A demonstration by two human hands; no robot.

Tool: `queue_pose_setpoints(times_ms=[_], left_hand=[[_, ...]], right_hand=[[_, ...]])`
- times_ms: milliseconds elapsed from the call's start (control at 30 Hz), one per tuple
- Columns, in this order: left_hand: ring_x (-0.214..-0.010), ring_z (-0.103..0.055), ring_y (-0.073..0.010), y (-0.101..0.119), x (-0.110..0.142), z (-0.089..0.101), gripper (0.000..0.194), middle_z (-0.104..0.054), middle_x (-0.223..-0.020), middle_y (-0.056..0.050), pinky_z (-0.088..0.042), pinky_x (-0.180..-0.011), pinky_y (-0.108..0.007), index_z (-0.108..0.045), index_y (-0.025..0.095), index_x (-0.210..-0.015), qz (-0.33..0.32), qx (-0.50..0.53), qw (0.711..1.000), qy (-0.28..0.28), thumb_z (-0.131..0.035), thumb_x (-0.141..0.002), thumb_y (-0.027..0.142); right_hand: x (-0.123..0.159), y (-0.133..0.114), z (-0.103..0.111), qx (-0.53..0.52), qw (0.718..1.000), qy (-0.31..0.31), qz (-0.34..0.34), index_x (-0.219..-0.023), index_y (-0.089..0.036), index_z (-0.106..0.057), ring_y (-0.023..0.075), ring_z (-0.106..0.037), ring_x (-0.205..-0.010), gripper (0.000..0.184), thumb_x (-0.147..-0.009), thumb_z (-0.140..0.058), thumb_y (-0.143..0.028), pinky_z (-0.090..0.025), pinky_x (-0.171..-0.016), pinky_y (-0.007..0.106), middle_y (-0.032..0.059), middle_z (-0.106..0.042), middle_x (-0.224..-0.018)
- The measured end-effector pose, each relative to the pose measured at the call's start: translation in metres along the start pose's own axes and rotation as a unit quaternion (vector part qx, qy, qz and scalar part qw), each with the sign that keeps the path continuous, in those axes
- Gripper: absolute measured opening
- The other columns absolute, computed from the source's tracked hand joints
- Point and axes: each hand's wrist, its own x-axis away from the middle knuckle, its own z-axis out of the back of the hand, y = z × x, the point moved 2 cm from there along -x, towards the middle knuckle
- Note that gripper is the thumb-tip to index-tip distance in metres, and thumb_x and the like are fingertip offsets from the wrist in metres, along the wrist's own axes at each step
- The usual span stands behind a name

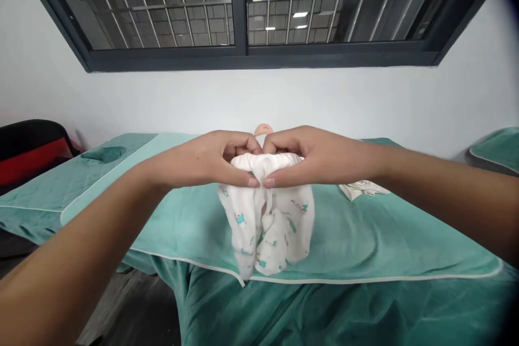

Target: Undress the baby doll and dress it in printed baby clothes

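White baby pants [284, 227] with a small green and red print hang in front of me, gathered at the waistband, the two legs dangling over the bed. My left hand [221, 159] is closed on the left side of the waistband, thumb toward me and fingers behind. On the other side my right hand [306, 157] pinches the waistband the same way, the two thumbs almost touching. Behind my hands, a baby doll [263, 129] shows only part of its head and a bit of white; the rest is hidden.
A green sheet with white piping [365, 248] covers the bed. A crumpled, light patterned cloth [362, 189] lies on it, right of the pants. At the left stands a black and red chair [36, 151]. A barred window [239, 11] is set in the white wall.
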Motion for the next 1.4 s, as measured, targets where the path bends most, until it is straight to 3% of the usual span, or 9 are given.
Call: queue_pose_setpoints(times_ms=[200, 333, 500, 567, 733, 1000, 1133, 1267, 1400], left_hand=[[-0.073, -0.067, -0.0230, 0.005, 0.008, 0.005, 0.030, -0.072, -0.075, -0.004, -0.053, -0.062, -0.032, -0.072, 0.020, -0.086, 0.020, 0.158, 0.978, -0.136, -0.081, -0.063, 0.038], [-0.071, -0.069, -0.0269, 0.007, 0.007, -0.005, 0.030, -0.074, -0.072, -0.007, -0.056, -0.062, -0.036, -0.076, 0.018, -0.078, 0.012, 0.201, 0.954, -0.221, -0.085, -0.058, 0.038], [-0.076, -0.069, -0.0236, 0.007, 0.004, -0.024, 0.024, -0.076, -0.083, -0.005, -0.057, -0.067, -0.033, -0.076, 0.020, -0.084, 0.012, 0.162, 0.928, -0.335, -0.079, -0.066, 0.035], [-0.072, -0.066, -0.0199, 0.005, 0.003, -0.024, 0.023, -0.073, -0.078, -0.002, -0.053, -0.063, -0.028, -0.075, 0.020, -0.081, 0.020, 0.104, 0.946, -0.308, -0.077, -0.068, 0.039], [-0.053, -0.043, -0.0096, 0.003, -0.001, -0.013, 0.023, -0.052, -0.059, 0.004, -0.030, -0.049, -0.022, -0.068, 0.020, -0.068, 0.032, -0.082, 0.985, -0.145, -0.073, -0.068, 0.042], [-0.060, -0.046, -0.0116, 0.009, -0.001, 0.006, 0.024, -0.053, -0.067, 0.002, -0.030, -0.053, -0.023, -0.062, 0.019, -0.074, 0.042, -0.134, 0.988, 0.062, -0.065, -0.071, 0.043], [-0.069, -0.054, -0.0154, 0.005, 0.000, 0.020, 0.031, -0.061, -0.075, 0.000, -0.035, -0.060, -0.023, -0.066, 0.020, -0.078, 0.038, -0.171, 0.984, 0.044, -0.070, -0.069, 0.049], [-0.061, -0.050, -0.0146, -0.011, 0.005, 0.036, 0.035, -0.057, -0.065, 0.000, -0.031, -0.056, -0.024, -0.065, 0.020, -0.068, 0.079, -0.224, 0.971, 0.004, -0.068, -0.074, 0.055], [-0.055, -0.043, -0.0127, -0.020, 0.013, 0.043, 0.042, -0.052, -0.061, 0.001, -0.027, -0.052, -0.026, -0.058, 0.020, -0.062, 0.090, -0.218, 0.969, 0.078, -0.063, -0.078, 0.058]], right_hand=[[0.003, -0.016, 0.006, -0.197, 0.979, -0.037, 0.030, -0.081, -0.021, -0.061, 0.0117, -0.060, -0.069, 0.023, -0.074, -0.075, -0.037, -0.044, -0.059, 0.023, -0.0035, -0.063, -0.077], [0.003, -0.021, 0.001, -0.213, 0.972, -0.097, 0.039, -0.082, -0.020, -0.059, 0.0111, -0.059, -0.064, 0.024, -0.075, -0.075, -0.035, -0.044, -0.055, 0.022, -0.0045, -0.062, -0.068], [0.000, -0.025, -0.010, -0.160, 0.971, -0.174, 0.023, -0.084, -0.021, -0.058, 0.0101, -0.057, -0.061, 0.015, -0.078, -0.070, -0.029, -0.041, -0.054, 0.022, -0.0041, -0.063, -0.072], [0.000, -0.024, -0.013, -0.085, 0.978, -0.191, 0.014, -0.083, -0.021, -0.059, 0.0100, -0.054, -0.061, 0.015, -0.078, -0.070, -0.031, -0.038, -0.054, 0.023, -0.0038, -0.062, -0.073], [-0.007, -0.015, -0.014, 0.075, 0.982, -0.172, -0.015, -0.080, -0.022, -0.058, 0.0109, -0.046, -0.058, 0.025, -0.078, -0.071, -0.044, -0.031, -0.051, 0.025, -0.0034, -0.055, -0.070], [-0.011, 0.001, 0.007, -0.067, 0.996, -0.058, -0.023, -0.074, -0.022, -0.061, 0.0109, -0.044, -0.059, 0.033, -0.077, -0.072, -0.053, -0.031, -0.052, 0.026, -0.0026, -0.053, -0.068], [-0.006, 0.000, 0.018, -0.064, 0.998, 0.013, -0.016, -0.066, -0.020, -0.061, 0.0113, -0.050, -0.064, 0.034, -0.073, -0.076, -0.050, -0.038, -0.060, 0.026, -0.0030, -0.055, -0.068], [0.002, 0.011, 0.028, 0.039, 0.999, 0.013, 0.015, -0.061, -0.020, -0.062, 0.0155, -0.057, -0.075, 0.032, -0.070, -0.078, -0.046, -0.045, -0.070, 0.030, -0.0012, -0.061, -0.074], [0.012, 0.034, 0.037, 0.028, 0.999, 0.018, -0.014, -0.071, -0.022, -0.069, 0.0197, -0.060, -0.078, 0.030, -0.070, -0.077, -0.051, -0.048, -0.069, 0.032, 0.0018, -0.065, -0.078]])
